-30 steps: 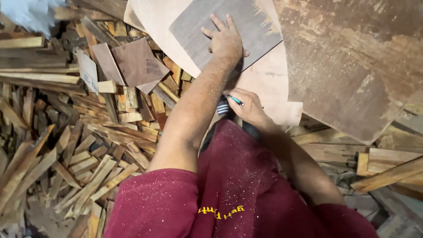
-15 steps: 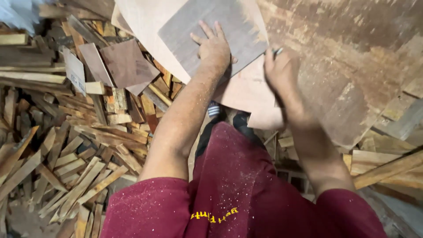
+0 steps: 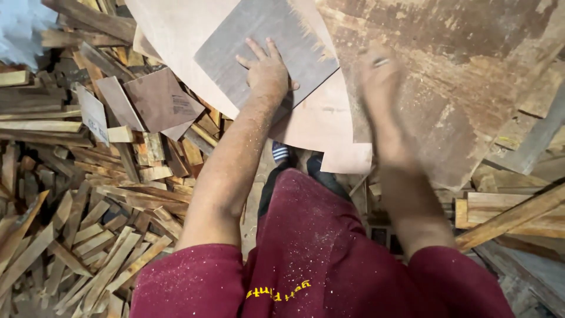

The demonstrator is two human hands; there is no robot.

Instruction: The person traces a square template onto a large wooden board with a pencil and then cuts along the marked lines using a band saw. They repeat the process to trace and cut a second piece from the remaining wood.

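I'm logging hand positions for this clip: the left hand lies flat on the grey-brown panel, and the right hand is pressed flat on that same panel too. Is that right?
Not quite. In the head view the left hand does lie flat on the grey-brown panel, but the right hand is off that panel, blurred, over the large worn brown board to its right.

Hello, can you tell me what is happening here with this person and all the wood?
A person in a dark red shirt stands at a worn wooden bench. The left hand lies flat, fingers spread, on a grey-brown veneer sheet that rests on a paler sheet. The right hand is blurred above the bench; whether it holds anything is unclear. Wood offcuts are heaped to the left.
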